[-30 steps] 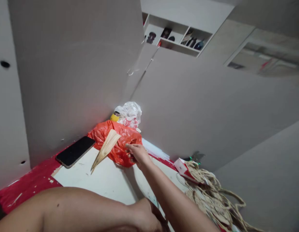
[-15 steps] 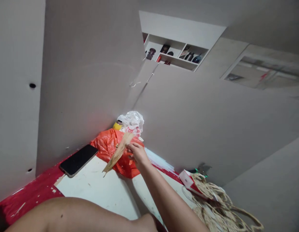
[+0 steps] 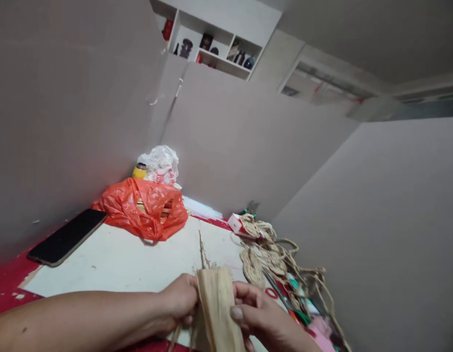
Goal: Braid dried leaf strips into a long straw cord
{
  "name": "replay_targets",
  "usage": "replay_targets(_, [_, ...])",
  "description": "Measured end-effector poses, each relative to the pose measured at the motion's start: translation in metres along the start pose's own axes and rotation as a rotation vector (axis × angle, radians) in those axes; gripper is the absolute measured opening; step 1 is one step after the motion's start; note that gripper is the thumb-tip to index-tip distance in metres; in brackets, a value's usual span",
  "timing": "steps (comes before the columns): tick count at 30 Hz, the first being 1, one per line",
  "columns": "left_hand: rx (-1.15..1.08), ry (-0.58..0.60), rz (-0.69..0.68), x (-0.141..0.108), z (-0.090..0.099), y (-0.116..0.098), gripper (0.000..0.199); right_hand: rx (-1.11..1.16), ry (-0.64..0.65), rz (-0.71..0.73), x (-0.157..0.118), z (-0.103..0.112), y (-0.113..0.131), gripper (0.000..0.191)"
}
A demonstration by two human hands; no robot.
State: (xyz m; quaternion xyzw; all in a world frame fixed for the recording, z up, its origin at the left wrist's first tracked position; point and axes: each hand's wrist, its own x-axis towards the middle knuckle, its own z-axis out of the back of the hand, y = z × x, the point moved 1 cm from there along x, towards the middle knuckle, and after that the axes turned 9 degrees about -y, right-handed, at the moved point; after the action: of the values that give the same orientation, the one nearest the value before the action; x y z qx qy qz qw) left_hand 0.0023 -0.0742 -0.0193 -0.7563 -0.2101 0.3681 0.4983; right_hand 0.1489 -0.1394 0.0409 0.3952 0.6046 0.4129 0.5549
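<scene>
In front of me a broad, pale dried corn husk (image 3: 219, 310) stands nearly upright between my hands. My right hand (image 3: 261, 313) pinches its right edge, thumb on the near face. My left hand (image 3: 180, 300) is closed at its left side, with thin husk strands (image 3: 175, 337) hanging out below the fingers. A frayed thin strand (image 3: 202, 247) sticks up behind the husk's top. The husk hides some of the left fingertips. Farther back, an orange-red plastic bag (image 3: 125, 210) has pale husk pieces showing through its opening.
A black phone (image 3: 68, 237) lies at the left on a white board (image 3: 112, 264) over red cloth. Coiled husk cord (image 3: 252, 264), scissors (image 3: 281, 291) and a small box (image 3: 235, 224) are at the right. A yellow jar (image 3: 139, 171) and white plastic bag (image 3: 163, 159) stand against the wall.
My right hand has come back from over the orange-red bag with the husk, bringing it close to my left hand, which is now in view. The camera view has swung right.
</scene>
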Motion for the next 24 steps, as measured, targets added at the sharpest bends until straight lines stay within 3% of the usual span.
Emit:
replay_targets(5, [-0.106, 0.045, 0.024, -0.003, 0.006, -0.004, 0.010, -0.039, -0.073, 0.033, 0.000, 0.010, -0.027, 0.033])
replay_targets(11, [-0.123, 0.046, -0.018, -0.005, 0.005, -0.005, 0.027, -0.040, -0.233, 0.105, 0.016, 0.006, -0.032, 0.034])
replay_targets(14, [-0.133, 0.022, -0.011, -0.004, 0.005, -0.003, 0.021, 0.036, -0.283, 0.132, 0.019, 0.005, -0.032, 0.036])
replay_targets(18, [-0.175, -0.094, 0.056, -0.002, 0.004, -0.001, 0.017, 0.103, -0.144, 0.079, 0.011, 0.015, -0.036, 0.036])
replay_targets(22, [-0.216, -0.110, 0.035, -0.006, -0.001, -0.008, 0.027, 0.069, 0.039, -0.010, 0.003, 0.020, -0.043, 0.036])
replay_targets(24, [-0.200, -0.132, 0.025, -0.008, -0.004, -0.011, 0.027, 0.034, 0.070, -0.029, 0.002, 0.015, -0.046, 0.035])
